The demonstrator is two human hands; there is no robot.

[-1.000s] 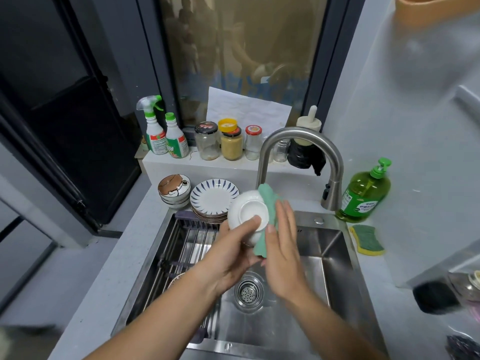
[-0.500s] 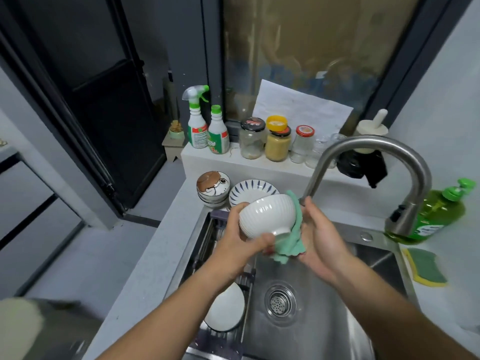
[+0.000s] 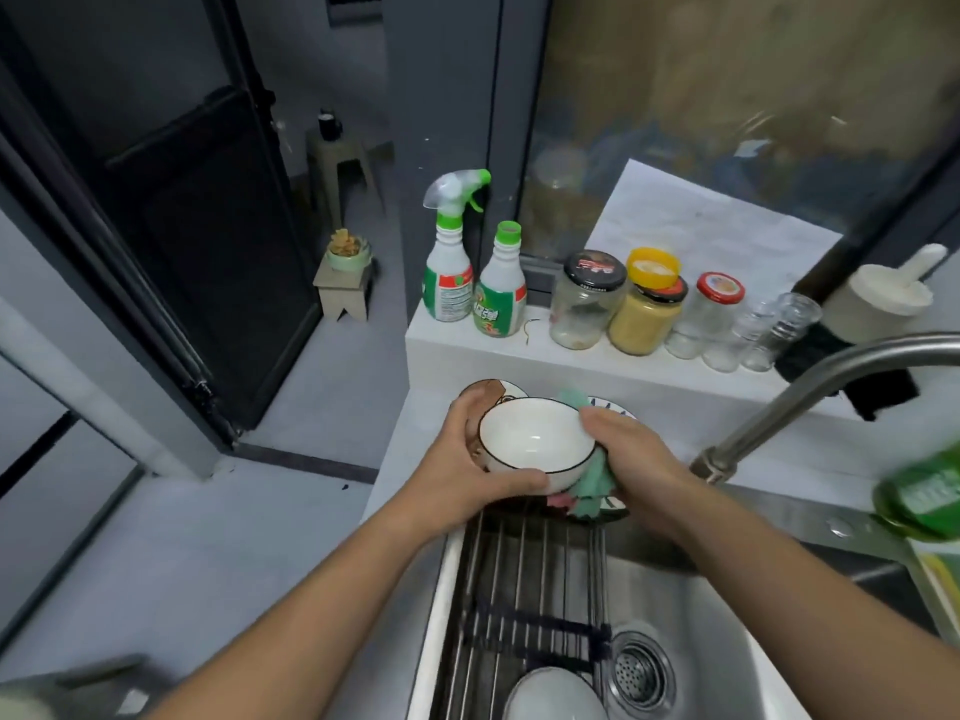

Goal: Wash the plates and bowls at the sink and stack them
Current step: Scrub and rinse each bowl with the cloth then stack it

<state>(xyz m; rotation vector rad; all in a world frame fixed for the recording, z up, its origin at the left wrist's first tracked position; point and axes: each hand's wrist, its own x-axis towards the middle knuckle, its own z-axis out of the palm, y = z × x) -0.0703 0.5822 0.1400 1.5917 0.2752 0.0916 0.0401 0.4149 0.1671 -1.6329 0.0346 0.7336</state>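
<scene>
**Bowl Up, Cloth On**

Holding a white bowl (image 3: pixel 535 441) upright, mouth to the ceiling, at the far-left corner of the sink (image 3: pixel 727 641). Hovering near the far end of the drying rack (image 3: pixel 524 563), right in front of the stacked bowls (image 3: pixel 485 391) and the patterned plate (image 3: pixel 605 403) on the counter.

Clamped from the left by the left hand (image 3: pixel 467 470): thumb laid along the near side just beneath the rim, fingers curled round the far-left wall. Pressed from the right by the right hand (image 3: pixel 634 459), fingers together and bent over a green cloth (image 3: pixel 589 488), pinning it to the outer wall with loose folds hanging below.

Looks like glazed ceramic: stiff, fairly weighty, breakable, and probably slick if wet or soapy. Best taken across the rim, thumb on the lip and fingers under the belly, never by a wet wall alone. Handy padding in the soft, limp cloth.

Probably wiping the outside ahead of stacking. Worth guarding against a knock on the steel faucet (image 3: pixel 810 397) or the stack behind. Lower down on the rack: another white dish (image 3: pixel 556 693).
</scene>
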